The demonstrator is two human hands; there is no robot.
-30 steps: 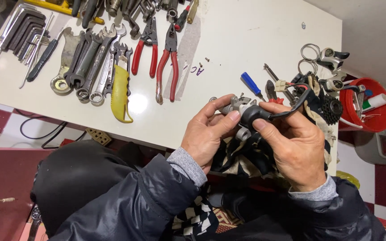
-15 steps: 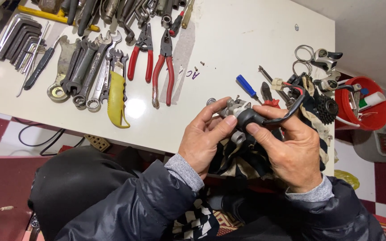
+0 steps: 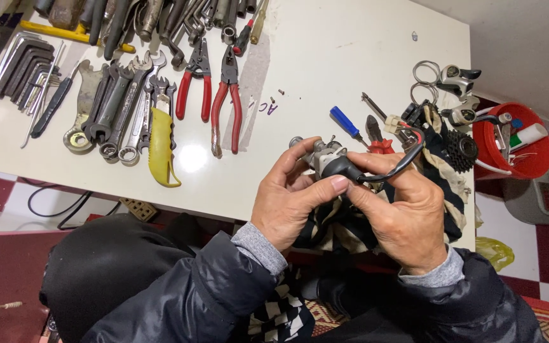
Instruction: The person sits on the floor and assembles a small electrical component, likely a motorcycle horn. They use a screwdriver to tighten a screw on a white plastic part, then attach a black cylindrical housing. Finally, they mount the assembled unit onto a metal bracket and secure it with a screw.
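Since the earlier frame both hands sit a touch lower and closer to the table edge, and the small metal part [image 3: 323, 155] has tipped a little; the grip looks the same. The left hand [image 3: 290, 200] is closed round the part from the near-left side, thumb laid over the black rubber boot [image 3: 343, 168], fingers curled behind it toward the pliers. The right hand [image 3: 405, 213] pinches the boot and the black cable [image 3: 396, 168] from the right, fingers pressed together on them. The part is held in the air just above the near edge of the white table [image 3: 325, 57], right of the red-handled pliers [image 3: 227, 105] and well right of the yellow-handled tool [image 3: 160, 147]. Its long axis runs roughly left to right, metal end pointing toward the pliers, cable trailing off away from them toward the sprocket [image 3: 462, 151] and the red bowl [image 3: 509, 143]. The blue screwdriver [image 3: 345, 122] lies just beyond the part, far side. The left hand is nearer the metal end, the right nearer the cable end. A checked cloth [image 3: 449, 184] lies under the hands. Wrenches [image 3: 119, 105] lie left of the pliers.
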